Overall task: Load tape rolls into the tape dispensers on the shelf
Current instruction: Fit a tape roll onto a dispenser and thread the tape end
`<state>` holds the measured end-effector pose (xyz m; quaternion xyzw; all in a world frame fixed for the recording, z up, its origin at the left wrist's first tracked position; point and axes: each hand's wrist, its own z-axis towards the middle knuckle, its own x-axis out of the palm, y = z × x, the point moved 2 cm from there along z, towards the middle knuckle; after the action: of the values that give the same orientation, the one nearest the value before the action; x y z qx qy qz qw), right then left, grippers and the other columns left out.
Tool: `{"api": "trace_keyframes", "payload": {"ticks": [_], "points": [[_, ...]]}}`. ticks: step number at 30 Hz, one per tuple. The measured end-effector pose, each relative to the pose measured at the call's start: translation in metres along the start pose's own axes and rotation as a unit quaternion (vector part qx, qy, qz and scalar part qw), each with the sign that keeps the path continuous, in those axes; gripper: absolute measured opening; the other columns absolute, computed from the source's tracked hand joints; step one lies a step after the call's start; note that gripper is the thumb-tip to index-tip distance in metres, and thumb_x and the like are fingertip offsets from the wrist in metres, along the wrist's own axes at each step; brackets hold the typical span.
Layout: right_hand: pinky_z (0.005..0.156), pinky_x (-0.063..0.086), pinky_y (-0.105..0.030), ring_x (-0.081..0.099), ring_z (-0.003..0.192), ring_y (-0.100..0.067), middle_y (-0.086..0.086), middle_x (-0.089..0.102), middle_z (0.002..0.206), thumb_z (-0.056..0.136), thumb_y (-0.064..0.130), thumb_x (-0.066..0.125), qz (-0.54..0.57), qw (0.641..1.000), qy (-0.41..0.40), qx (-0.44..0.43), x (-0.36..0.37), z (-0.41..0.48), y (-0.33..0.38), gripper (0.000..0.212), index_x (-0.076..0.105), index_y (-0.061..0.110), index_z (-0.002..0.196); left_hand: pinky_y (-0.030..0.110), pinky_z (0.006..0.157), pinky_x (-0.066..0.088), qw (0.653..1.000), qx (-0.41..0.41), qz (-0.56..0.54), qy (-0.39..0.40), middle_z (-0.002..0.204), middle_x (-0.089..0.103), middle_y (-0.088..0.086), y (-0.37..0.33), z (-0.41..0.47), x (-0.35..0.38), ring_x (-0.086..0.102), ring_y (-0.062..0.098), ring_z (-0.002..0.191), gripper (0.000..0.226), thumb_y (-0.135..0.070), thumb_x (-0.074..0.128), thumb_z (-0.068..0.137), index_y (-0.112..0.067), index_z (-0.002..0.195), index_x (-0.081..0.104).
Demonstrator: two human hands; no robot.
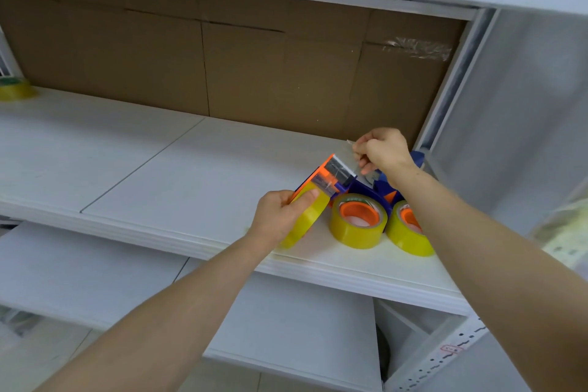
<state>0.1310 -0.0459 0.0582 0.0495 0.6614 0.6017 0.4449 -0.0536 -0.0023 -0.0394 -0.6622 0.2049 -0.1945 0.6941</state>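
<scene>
My left hand (280,216) grips a yellow tape roll (307,219) seated in an orange and blue tape dispenser (331,177), held tilted above the white shelf (159,169). My right hand (383,149) pinches the clear tape end (353,145) pulled out past the dispenser's metal blade. Two loose yellow rolls with orange cores lie on the shelf: one (358,219) just right of my left hand, another (410,229) partly under my right forearm. A second blue dispenser (386,191) lies behind them, mostly hidden.
Brown cardboard (222,67) lines the shelf's back. Another yellow roll (16,89) sits at the far left end. A lower white shelf (95,280) runs beneath, and a metal upright (445,360) stands at the right.
</scene>
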Motion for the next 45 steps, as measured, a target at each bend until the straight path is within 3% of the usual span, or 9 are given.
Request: {"api": "trace_keyframes", "payload": {"ticks": [6,11,16,20,24,29,33,37,45], "points": [[0.042,0.047,-0.023,0.05,0.05,-0.017,-0.012,0.057,0.064,0.084,-0.003,0.059,0.087,0.991,0.007,0.102,0.009,0.001,-0.012,0.003,0.062,-0.004,0.086,0.034,0.054,0.05,1.0,0.008,0.002,-0.016,0.056,0.061,0.02,-0.001,-0.002,0.0,0.055,0.028,0.046,0.036,-0.034,0.066,0.084,-0.006,0.061,0.062],[0.042,0.043,-0.022,0.053,0.055,-0.015,-0.006,0.061,0.067,0.083,-0.003,0.061,0.118,0.979,0.066,0.155,0.029,-0.005,-0.02,0.018,0.064,0.01,0.07,0.036,0.055,0.05,1.0,0.001,-0.018,-0.025,0.061,0.061,0.026,0.001,-0.002,-0.006,0.057,0.03,0.051,0.04,-0.032,0.065,0.085,0.005,0.07,0.063],[0.062,0.046,-0.025,0.055,0.069,-0.017,-0.007,0.063,0.064,0.087,0.004,0.058,0.255,0.919,0.164,0.251,0.044,-0.005,-0.027,0.016,0.063,0.01,0.073,0.026,0.045,0.047,0.998,-0.004,-0.037,-0.051,0.049,0.057,0.012,0.005,-0.002,-0.011,0.054,0.025,0.042,0.038,-0.028,0.064,0.087,-0.009,0.055,0.057],[0.051,0.047,-0.02,0.057,0.068,-0.015,-0.006,0.064,0.068,0.088,0.006,0.054,0.308,0.889,0.19,0.282,0.057,-0.006,-0.025,0.017,0.065,0.012,0.076,0.015,0.038,0.044,0.996,0.001,-0.044,-0.074,0.039,0.055,-0.002,0.003,-0.003,-0.015,0.052,0.008,0.034,0.033,-0.022,0.06,0.09,-0.001,0.064,0.058],[0.062,0.049,-0.024,0.055,0.071,-0.016,-0.008,0.06,0.078,0.09,0.003,0.05,0.254,0.916,0.177,0.257,0.056,-0.002,-0.022,0.02,0.063,0.013,0.079,0.013,0.037,0.042,0.996,-0.001,-0.051,-0.072,0.038,0.055,-0.003,0.001,-0.003,-0.014,0.051,0.006,0.033,0.034,-0.022,0.059,0.09,-0.001,0.063,0.057],[0.087,0.053,-0.033,0.063,0.088,-0.02,-0.01,0.068,0.1,0.091,0.007,0.049,0.148,0.986,0.031,0.071,0.041,0.003,-0.002,0.021,0.069,0.006,0.097,0.015,0.038,0.043,0.995,-0.015,-0.066,-0.079,0.054,0.057,0.01,-0.002,-0.001,-0.014,0.053,0.007,0.035,0.031,-0.024,0.06,0.09,0.005,0.077,0.063],[0.079,0.049,-0.033,0.06,0.081,-0.019,-0.008,0.068,0.091,0.094,0.038,0.052,0.017,0.994,0.108,-0.02,0.063,-0.013,0.008,0.034,0.069,0.009,0.1,0.014,0.038,0.042,0.994,-0.015,-0.05,-0.091,0.044,0.055,0.001,0.0,0.002,-0.014,0.051,0.007,0.035,0.035,-0.025,0.062,0.089,0.002,0.067,0.059],[0.075,0.049,-0.034,0.059,0.075,-0.021,-0.017,0.069,0.088,0.095,0.036,0.051,0.049,0.997,0.059,-0.019,0.07,-0.016,0.011,0.042,0.067,-0.002,0.099,0.013,0.04,0.045,0.993,-0.026,-0.049,-0.106,0.048,0.06,0.001,0.002,0.004,-0.016,0.056,0.006,0.039,0.033,-0.028,0.062,0.088,-0.001,0.068,0.062],[0.071,0.049,-0.026,0.063,0.08,-0.017,-0.003,0.068,0.087,0.095,0.036,0.051,0.116,0.99,0.084,-0.001,0.074,-0.015,0.002,0.03,0.068,0.012,0.1,0.037,0.072,0.055,0.992,-0.034,-0.021,-0.12,0.081,0.069,0.024,0.005,0.009,-0.02,0.064,0.026,0.07,0.039,-0.038,0.062,0.086,-0.001,0.076,0.068]]}}
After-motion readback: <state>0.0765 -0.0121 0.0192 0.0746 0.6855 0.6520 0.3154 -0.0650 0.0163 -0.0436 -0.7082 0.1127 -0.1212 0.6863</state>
